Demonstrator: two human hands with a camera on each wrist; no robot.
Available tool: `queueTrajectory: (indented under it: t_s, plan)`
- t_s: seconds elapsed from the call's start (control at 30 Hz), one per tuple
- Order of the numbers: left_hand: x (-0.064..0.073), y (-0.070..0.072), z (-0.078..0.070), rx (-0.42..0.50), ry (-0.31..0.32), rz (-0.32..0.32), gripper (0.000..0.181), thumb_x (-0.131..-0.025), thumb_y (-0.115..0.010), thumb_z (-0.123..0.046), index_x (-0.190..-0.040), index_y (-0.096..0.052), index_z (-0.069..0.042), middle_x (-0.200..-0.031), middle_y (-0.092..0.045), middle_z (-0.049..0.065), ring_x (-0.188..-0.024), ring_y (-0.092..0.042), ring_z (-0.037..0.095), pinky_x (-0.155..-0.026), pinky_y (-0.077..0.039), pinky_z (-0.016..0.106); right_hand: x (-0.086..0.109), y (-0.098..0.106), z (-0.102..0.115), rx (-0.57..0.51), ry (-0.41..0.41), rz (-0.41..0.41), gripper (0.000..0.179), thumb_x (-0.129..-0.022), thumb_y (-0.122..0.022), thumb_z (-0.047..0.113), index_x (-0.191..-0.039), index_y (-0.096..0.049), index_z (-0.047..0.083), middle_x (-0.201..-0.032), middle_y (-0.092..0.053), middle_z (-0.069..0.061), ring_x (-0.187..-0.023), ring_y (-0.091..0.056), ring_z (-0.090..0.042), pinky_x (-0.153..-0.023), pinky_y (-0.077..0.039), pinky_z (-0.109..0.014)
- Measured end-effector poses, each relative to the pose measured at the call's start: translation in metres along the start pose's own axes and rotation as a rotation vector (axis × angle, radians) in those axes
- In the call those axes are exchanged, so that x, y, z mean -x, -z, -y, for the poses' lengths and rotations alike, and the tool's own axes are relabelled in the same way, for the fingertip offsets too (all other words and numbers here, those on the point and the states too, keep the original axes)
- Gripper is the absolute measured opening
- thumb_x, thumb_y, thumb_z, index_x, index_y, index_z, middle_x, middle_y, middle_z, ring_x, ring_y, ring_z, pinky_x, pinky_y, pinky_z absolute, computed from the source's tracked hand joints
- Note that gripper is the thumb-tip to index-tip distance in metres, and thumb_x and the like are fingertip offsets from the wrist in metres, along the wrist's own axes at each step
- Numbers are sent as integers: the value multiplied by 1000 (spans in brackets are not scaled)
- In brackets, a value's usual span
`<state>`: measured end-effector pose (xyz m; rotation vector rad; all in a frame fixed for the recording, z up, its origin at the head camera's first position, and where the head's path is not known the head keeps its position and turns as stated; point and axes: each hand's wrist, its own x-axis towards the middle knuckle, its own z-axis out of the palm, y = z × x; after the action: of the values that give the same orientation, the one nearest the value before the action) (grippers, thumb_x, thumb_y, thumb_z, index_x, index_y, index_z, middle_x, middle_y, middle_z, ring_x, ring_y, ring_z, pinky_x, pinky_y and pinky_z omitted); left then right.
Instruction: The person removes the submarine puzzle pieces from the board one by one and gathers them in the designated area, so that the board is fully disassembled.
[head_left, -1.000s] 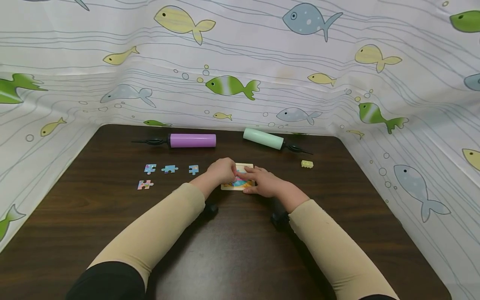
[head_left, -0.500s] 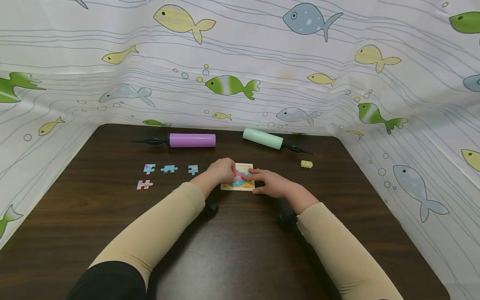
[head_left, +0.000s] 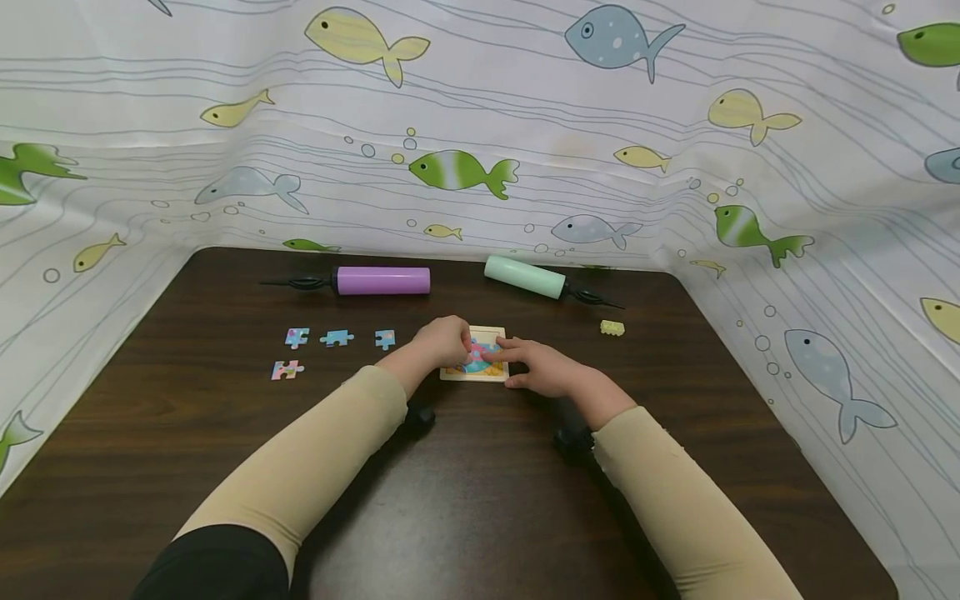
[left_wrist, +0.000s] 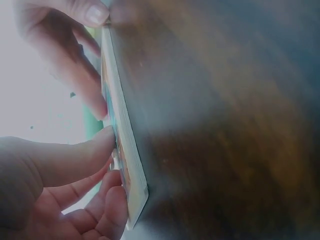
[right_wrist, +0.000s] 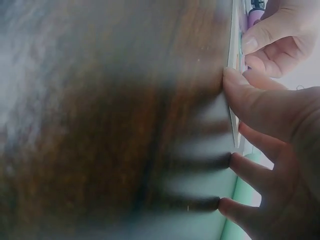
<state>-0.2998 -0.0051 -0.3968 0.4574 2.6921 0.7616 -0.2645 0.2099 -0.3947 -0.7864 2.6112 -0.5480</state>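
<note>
A small wooden jigsaw puzzle (head_left: 491, 377) with a pale frame and a colourful picture lies flat on the table between both hands. My left hand (head_left: 441, 342) is over its left side, fingers curled and thumb tip down at the picture. It seems to pinch a jigsaw piece there, mostly hidden by the fingers. My right hand (head_left: 543, 367) reaches in from the right with fingers spread. Its thumb (right_wrist: 245, 95) rests at the frame's near edge, while other fingertips touch the picture. Left of the puzzle lie loose jigsaw pieces, among them a blue one (head_left: 337, 337) and a pink one (head_left: 287, 370).
Behind the puzzle are a purple hand pump (head_left: 383, 281) and a mint green hand pump (head_left: 525, 277), each with a black end. A small yellow toy brick (head_left: 612, 327) sits at the right. Fish-patterned cloth (head_left: 480, 108) walls the dark wooden table (head_left: 465, 500).
My right hand has drawn back slightly to the right, uncovering more of the picture. My left hand has stayed at about the same spot on the puzzle.
</note>
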Motion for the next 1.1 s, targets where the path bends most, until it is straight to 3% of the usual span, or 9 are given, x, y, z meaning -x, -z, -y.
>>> queueTrajectory:
  t_s: [0.37, 1.1]
  plan:
    - [1, 1, 1, 31, -7, 4, 14, -87, -76, -15, -85, -64, -9, -84, -62, 5, -70, -55, 20, -61, -44, 32, 1, 1, 3, 6, 18, 12, 58, -93, -69, 14, -147, -48, 20, -161, -23, -10, -147, -15, -35, -113, -23, -50]
    - [2, 1, 0, 8, -36, -13, 14, -90, -74, -17, -86, -63, -9, -85, -61, 5, -68, -55, 20, -59, -44, 32, 0, 1, 1, 1, -10, 17, 55, -93, -68, 17, -145, -50, 20, -161, -24, -6, -147, -14, -34, -114, -19, -51]
